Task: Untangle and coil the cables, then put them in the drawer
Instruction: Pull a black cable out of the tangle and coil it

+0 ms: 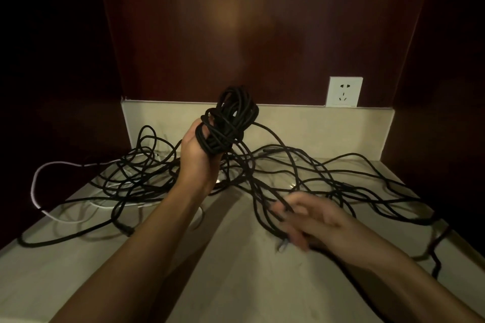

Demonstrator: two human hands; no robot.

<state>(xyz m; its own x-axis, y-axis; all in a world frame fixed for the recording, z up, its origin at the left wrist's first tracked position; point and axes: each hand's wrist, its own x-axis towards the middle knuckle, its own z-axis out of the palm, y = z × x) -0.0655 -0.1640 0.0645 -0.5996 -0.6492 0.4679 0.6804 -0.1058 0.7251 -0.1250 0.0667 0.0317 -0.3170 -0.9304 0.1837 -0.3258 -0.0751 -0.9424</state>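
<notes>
A partly wound bundle of thin black cable [228, 120] is being held up at the centre of the frame, gripped by the left hand [196, 155] with fingers curled through its loops. Loose black strands [301, 173] are being fingered by the blurred right hand [312, 217] at lower right; whether they are being pinched cannot be told. Most of the black cable is lying tangled across the pale stone countertop [236, 283], with 1 white cable [44, 173] trailing at left. Judging by this, coiling is being only begun; no drawer is being shown. A white wall socket [344, 92] is sitting at upper right.
</notes>
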